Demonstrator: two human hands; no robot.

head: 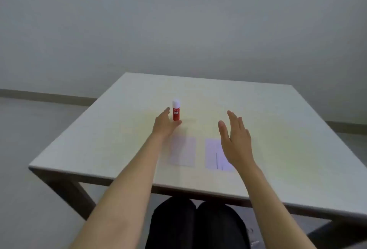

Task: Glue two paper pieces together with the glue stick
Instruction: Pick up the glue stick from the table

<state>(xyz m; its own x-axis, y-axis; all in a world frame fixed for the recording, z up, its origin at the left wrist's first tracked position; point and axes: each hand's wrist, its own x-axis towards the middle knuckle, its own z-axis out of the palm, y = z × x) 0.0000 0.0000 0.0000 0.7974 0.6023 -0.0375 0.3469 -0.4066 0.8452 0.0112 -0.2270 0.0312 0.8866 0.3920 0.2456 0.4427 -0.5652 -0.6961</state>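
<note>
A red glue stick (176, 111) with a white cap stands upright on the white table (278, 129). My left hand (165, 124) is open right beside it, fingers on its left and thumb under its base, not closed around it. Two pale paper pieces lie flat side by side nearer to me: the left paper (183, 151) and the right paper (215, 154), which bears a thin dark line. My right hand (236, 139) hovers open above the right paper, palm facing left, and hides that paper's right part.
The table's near edge (178, 186) runs just in front of my dark-clothed knees (196, 227). A grey wall and floor surround the table, with a baseboard (49, 95) at the left.
</note>
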